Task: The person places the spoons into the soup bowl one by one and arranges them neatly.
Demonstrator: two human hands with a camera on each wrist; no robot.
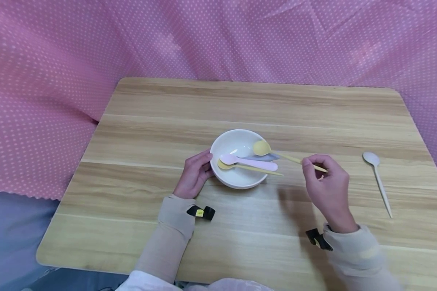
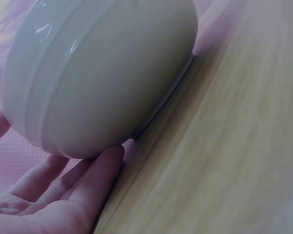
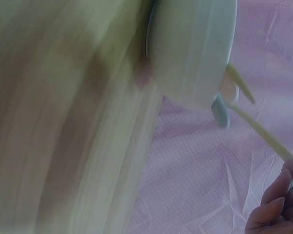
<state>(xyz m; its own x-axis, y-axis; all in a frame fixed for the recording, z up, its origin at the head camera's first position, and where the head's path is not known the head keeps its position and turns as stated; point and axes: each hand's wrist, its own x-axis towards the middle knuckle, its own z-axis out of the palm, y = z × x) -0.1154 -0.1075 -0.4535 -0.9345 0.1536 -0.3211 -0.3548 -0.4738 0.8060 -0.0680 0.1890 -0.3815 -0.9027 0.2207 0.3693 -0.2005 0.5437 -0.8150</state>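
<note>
At the left edge of the head view, pink dotted cloth hangs behind and beside the wooden table, which fills the middle of the frame. Just left of centre the left hand rests on the table with relaxed, nearly straight fingers laid against the left wall of the white bowl; the left wrist view shows the fingertips touching the bowl's foot at the lower left of that frame, gripping nothing. The bowl sits at the centre of the table, upright. Inside it lie a pink spoon, a second yellow spoon just below it with its handle jutting over the right rim, and a bluish spoon mostly hidden under the others. At the bowl's upper right rim is the head of the yellow spoon; its thin handle runs right and slightly down, out over the table, to the right hand, right of centre. That hand pinches the handle's end between thumb and curled fingers, raised above the table and well apart from the bowl. Far right, a white spoon lies alone on the table, head toward the top of the frame.
</note>
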